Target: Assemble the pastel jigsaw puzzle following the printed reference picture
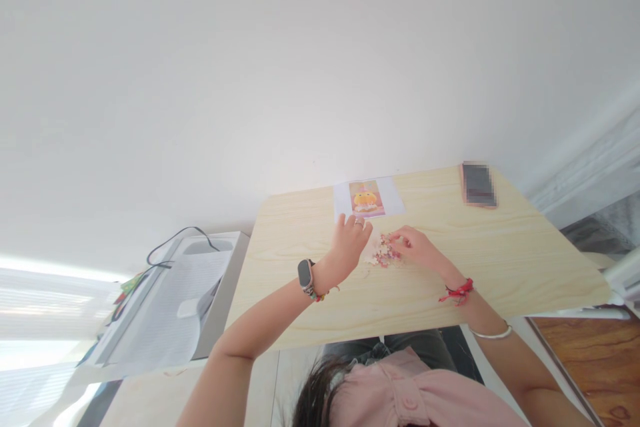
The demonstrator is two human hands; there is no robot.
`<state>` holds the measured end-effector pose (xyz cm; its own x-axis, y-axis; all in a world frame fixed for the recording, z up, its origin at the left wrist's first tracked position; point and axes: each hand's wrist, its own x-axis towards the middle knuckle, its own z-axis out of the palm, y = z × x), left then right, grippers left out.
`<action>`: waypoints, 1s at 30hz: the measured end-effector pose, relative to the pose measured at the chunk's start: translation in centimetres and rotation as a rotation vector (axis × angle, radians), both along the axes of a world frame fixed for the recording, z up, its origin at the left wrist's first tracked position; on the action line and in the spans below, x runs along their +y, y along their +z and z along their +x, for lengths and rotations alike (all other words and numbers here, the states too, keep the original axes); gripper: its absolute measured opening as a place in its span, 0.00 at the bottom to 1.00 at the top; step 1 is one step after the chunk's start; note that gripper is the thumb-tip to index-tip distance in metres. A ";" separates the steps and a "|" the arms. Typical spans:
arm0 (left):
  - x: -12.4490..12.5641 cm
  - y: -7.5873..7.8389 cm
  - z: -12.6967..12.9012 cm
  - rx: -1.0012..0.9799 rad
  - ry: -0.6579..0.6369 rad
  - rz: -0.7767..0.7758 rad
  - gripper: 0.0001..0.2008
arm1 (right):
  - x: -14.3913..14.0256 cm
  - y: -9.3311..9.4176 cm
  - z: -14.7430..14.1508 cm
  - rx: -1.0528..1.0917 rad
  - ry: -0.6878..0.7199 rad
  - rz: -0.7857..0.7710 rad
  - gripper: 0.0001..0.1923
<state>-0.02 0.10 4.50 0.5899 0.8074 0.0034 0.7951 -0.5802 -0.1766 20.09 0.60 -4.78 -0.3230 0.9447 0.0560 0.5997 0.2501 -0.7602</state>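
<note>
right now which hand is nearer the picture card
Left. The left hand has its fingertips at the picture card, at its lower edge. The right hand is lower on the table, at the puzzle pieces.

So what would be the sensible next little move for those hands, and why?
Probably lift one piece out of the pile of small pieces with the right hand, whose fingertips already rest at the pile's edge. The left hand sits beside it, just below the picture card lying flat on the table. The pieces look heaped and unsorted, so singling one out seems likeliest.
</note>
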 end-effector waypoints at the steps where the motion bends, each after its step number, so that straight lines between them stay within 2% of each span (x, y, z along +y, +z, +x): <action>1: 0.1 -0.3 -0.3 -0.026 0.012 0.001 0.24 | -0.2 0.1 -0.2 -0.015 0.033 0.035 0.15; 4: 0.3 -1.5 -1.9 -0.166 0.101 -0.018 0.26 | -1.1 0.4 -0.6 -0.077 0.086 0.129 0.21; 6: 0.5 -2.4 -3.5 -0.312 0.200 -0.090 0.27 | -1.6 0.3 -0.8 -0.107 0.088 0.162 0.23; 8: 0.7 -3.2 -5.4 -0.512 0.315 -0.159 0.26 | -1.9 -0.2 -0.9 -0.107 0.080 0.174 0.21; 10: 0.8 -3.7 -7.4 -0.716 0.414 -0.164 0.26 | -2.1 -0.8 -0.7 -0.085 0.062 0.175 0.17; 14: 0.8 -4.1 -9.7 -0.772 0.468 -0.138 0.31 | -2.1 -1.2 -0.5 -0.011 0.023 0.171 0.11; 17: 0.2 -4.5 -8.5 -0.809 0.474 -0.138 0.37 | -2.0 -0.1 -1.3 0.120 -0.053 0.126 0.11; 21: -1.3 -5.4 -3.8 -0.889 0.492 -0.206 0.50 | -1.6 2.7 -3.6 0.332 -0.069 -0.027 0.15; 23: -2.0 -5.5 -1.7 -0.919 0.500 -0.242 0.51 | -1.3 3.9 -4.4 0.357 -0.069 -0.024 0.15; 25: -2.1 -5.3 -0.6 -1.010 0.451 -0.285 0.51 | -0.9 4.5 -4.5 0.351 -0.091 0.007 0.12; 27: -1.7 -5.0 -0.5 -1.165 0.354 -0.387 0.40 | -0.7 4.7 -4.0 0.341 -0.095 0.000 0.11; 30: -0.6 -4.3 -1.2 -1.347 0.250 -0.564 0.16 | -0.7 4.6 -2.8 0.337 -0.020 -0.098 0.10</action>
<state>-1.20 -0.46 0.16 0.2460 0.9659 0.0806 0.2609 -0.1461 0.9542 17.29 -0.11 -0.22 -0.2836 0.9568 0.0646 0.3153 0.1567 -0.9360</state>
